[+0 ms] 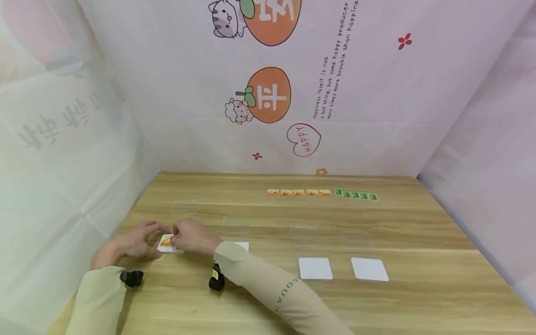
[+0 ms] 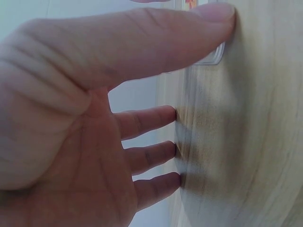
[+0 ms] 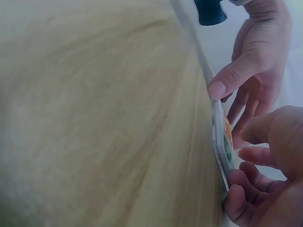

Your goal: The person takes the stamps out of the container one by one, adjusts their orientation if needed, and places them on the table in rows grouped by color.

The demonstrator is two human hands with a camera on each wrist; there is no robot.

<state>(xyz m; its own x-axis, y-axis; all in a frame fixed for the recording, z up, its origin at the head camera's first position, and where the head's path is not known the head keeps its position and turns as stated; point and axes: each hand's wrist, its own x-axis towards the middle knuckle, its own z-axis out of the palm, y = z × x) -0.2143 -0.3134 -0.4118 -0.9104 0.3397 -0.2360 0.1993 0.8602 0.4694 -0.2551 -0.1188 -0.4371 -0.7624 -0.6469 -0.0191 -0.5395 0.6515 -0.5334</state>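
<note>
A white card (image 1: 170, 250) with an orange picture (image 1: 166, 241) lies at the left of the table. From its left side my left hand (image 1: 135, 239) holds it, thumb and forefinger at opposite edges. In the left wrist view the thumb (image 2: 189, 33) rests at the card's clear-rimmed corner (image 2: 215, 57), and the other fingertips touch the table. My right hand (image 1: 194, 236) bends over the card's right part and covers it. In the right wrist view its curled fingers (image 3: 239, 196) grip the card's edge, beside a green patch (image 3: 228, 153).
Several orange picture pieces (image 1: 298, 192) and green pieces (image 1: 355, 195) line the back. Clear rounded plates (image 1: 235, 225) lie in a row before them. Nearer are white cards (image 1: 315, 269), one partly behind the right sleeve (image 1: 268, 284). Printed cloth (image 1: 356, 139) encloses the table.
</note>
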